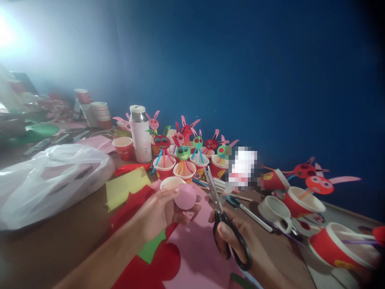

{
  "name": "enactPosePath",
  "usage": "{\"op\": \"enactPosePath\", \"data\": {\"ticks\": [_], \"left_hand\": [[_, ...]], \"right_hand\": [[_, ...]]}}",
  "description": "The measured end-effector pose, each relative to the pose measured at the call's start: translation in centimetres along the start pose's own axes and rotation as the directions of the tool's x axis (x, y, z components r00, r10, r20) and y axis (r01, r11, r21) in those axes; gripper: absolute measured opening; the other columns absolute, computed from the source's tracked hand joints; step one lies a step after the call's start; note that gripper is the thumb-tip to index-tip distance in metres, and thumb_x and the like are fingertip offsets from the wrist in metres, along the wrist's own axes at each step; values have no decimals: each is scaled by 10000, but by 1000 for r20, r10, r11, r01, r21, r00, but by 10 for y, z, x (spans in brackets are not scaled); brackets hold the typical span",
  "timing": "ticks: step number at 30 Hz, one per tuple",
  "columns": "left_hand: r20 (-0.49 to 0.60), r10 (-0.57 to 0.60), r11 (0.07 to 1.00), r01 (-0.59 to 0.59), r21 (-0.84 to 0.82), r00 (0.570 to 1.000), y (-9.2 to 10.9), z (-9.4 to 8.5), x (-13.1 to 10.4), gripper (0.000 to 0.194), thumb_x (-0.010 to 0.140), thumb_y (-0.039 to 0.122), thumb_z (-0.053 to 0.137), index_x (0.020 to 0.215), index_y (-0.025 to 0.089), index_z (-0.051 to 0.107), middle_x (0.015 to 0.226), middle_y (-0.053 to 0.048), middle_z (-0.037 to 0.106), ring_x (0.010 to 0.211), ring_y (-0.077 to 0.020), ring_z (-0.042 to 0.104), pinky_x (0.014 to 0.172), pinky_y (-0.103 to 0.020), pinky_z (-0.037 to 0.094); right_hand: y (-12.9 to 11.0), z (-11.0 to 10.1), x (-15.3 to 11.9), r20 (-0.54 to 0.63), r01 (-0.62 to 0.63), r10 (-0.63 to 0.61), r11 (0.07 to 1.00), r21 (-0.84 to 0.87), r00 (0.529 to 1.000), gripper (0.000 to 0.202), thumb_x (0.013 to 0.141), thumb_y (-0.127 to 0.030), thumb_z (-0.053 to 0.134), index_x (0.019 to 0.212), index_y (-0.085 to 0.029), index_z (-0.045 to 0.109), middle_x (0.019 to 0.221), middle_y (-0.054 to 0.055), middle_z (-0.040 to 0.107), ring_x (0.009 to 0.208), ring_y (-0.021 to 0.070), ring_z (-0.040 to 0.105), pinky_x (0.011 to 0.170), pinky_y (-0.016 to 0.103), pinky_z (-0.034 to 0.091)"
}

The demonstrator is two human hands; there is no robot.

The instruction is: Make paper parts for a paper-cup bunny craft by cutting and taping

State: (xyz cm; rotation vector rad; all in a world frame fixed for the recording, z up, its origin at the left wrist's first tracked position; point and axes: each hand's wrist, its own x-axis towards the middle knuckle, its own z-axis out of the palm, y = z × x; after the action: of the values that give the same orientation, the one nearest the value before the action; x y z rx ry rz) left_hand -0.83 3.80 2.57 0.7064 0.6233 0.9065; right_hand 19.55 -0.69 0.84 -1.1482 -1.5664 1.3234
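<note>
My left hand (161, 208) is closed on a round pink paper disc (185, 196), held upright with the fingers behind it. In my right hand (237, 233) is a pair of scissors (218, 200) with black handles, its blades pointing up and a little apart. The blades are to the right of the disc and do not touch it. Beneath both hands lies a pink paper sheet (198, 249). A red paper sheet (141, 269) and a green paper piece (152, 247) are under my left forearm. Just behind the disc stands a paper cup (172, 184), partly hidden.
Several red-and-white cups with paper-faced figures, such as a green face (183, 153), stand at the back. A white flask (140, 136) rises among them. Left lie a plastic bag (54, 180) and yellow paper (128, 186); right are a mug (275, 212) and a marker (255, 218).
</note>
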Motion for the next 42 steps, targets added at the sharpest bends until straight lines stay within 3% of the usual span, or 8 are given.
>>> {"op": "enactPosePath", "data": {"ticks": [8, 16, 19, 23, 27, 29, 36, 42], "left_hand": [[79, -74, 985, 86, -152, 994, 6, 1, 1, 407, 922, 301, 299, 1063, 44, 581, 1063, -211, 636, 892, -277, 651, 612, -317, 539], [149, 18, 982, 11, -186, 989, 7, 1, -4, 378, 898, 315, 376, 1240, 185, 470, 1025, -143, 645, 873, -287, 633, 581, -387, 535], [184, 45, 981, -9, -194, 982, 5, -1, -5, 376, 886, 290, 405, 1250, 217, 467, 993, -124, 649, 830, -273, 639, 538, -359, 527], [167, 36, 982, -4, -188, 985, 4, 0, -4, 318, 898, 298, 392, 1167, 221, 542, 916, -101, 661, 752, -242, 646, 508, -327, 513], [109, -26, 993, 39, -115, 994, 5, 3, -3, 339, 915, 367, 356, 1012, 180, 622, 819, -104, 670, 689, -224, 640, 464, -281, 486], [102, -35, 997, 42, -72, 994, 5, 4, -2, 367, 911, 386, 362, 959, 154, 642, 772, -107, 671, 651, -212, 637, 446, -254, 473], [124, -38, 999, 36, 24, 992, -3, 6, -3, 311, 819, 382, 536, 910, 115, 666, 723, -100, 671, 590, -183, 621, 454, -233, 483], [118, -38, 963, 5, 270, 992, -7, 11, -15, 271, 751, 359, 633, 855, 113, 679, 765, -116, 680, 604, -170, 611, 492, -217, 476]], "right_hand": [[-2, -5, 1, -16, 63, -63, 998, -24, 998, 410, 823, -584, 468, 887, -178, 476, 442, -44, 490, 406, 111, 422, 438, 227, 332], [-6, -3, -2, 135, 52, -74, 987, 155, 988, 494, 817, -633, 431, 996, -178, 500, 545, -22, 497, 482, 135, 450, 510, 267, 367], [-27, -9, -5, 83, 67, -73, 995, 80, 994, 475, 806, -634, 438, 956, -191, 520, 549, -14, 510, 492, 140, 457, 508, 265, 383], [-51, -24, -4, -1, 6, -6, 991, -136, 1000, 312, 847, -496, 492, 935, -198, 528, 633, 5, 561, 586, 154, 514, 596, 280, 435], [-41, -43, 1, 31, -29, 33, 994, -106, 999, 386, 772, -486, 611, 1002, -205, 481, 613, -55, 463, 529, 120, 452, 524, 247, 391], [-34, -51, 2, 37, -58, 66, 982, -177, 997, 395, 748, -434, 664, 1025, -224, 477, 623, -65, 467, 538, 112, 438, 525, 234, 371], [-45, -67, -4, -67, -60, 24, 786, -615, 997, 311, 717, -437, 675, 922, -245, 541, 750, -30, 601, 668, 161, 541, 576, 245, 379], [-70, -64, 0, 33, 2, 47, 552, -834, 998, 424, 659, -545, 679, 953, -260, 568, 785, -18, 636, 668, 175, 562, 545, 250, 352]]}}
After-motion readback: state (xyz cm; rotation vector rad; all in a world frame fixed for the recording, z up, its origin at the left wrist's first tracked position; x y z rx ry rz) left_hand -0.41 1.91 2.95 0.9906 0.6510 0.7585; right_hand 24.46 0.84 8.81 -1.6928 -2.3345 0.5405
